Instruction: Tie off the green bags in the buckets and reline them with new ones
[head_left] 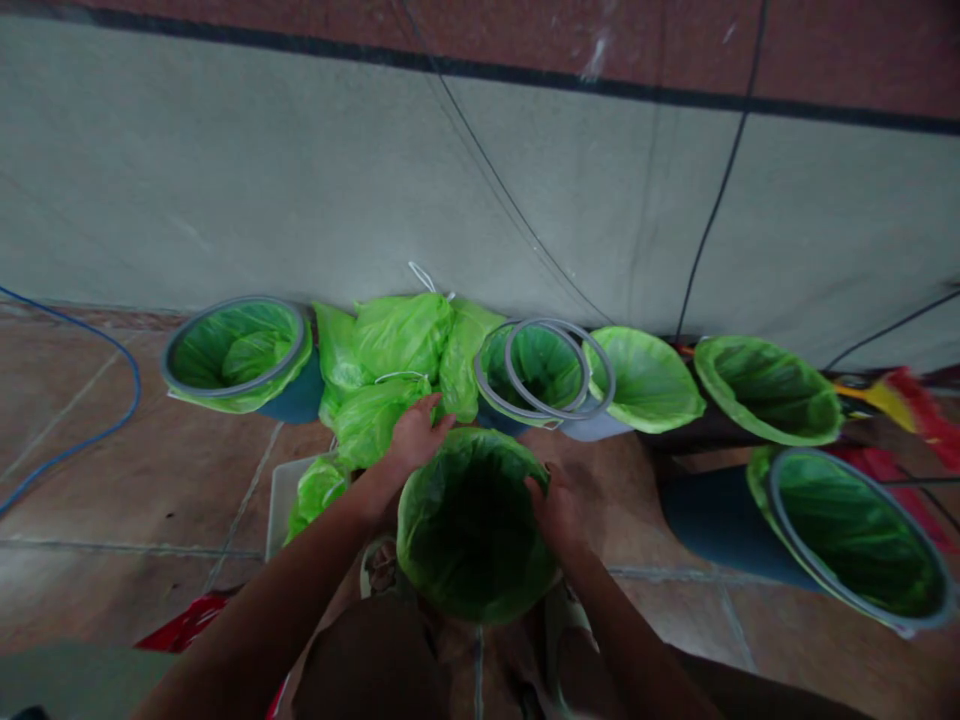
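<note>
A bin lined with a light-green trash bag [414, 520] stands between my feet, its mouth facing up and its inside dark. My left hand [420, 436] is at its far left edge, fingers stretched out and apart over the rim; whether it touches the liner is hard to tell. On the opposite side, my right hand [556, 508] grips the bag's edge, with the thumb over the inner side. Just beyond my left hand lie filled, tied green bags [405, 335]. Two grey rings [611, 375] rest on lined bins behind the near one.
Against the wall stand more lined bins: a blue one [289, 395] at left, a pale one [652, 385] and a dark one [765, 395] at right. Another blue bin [720, 520] tilts at far right. A white tub [281, 505] and blue hose [112, 432] are on the left.
</note>
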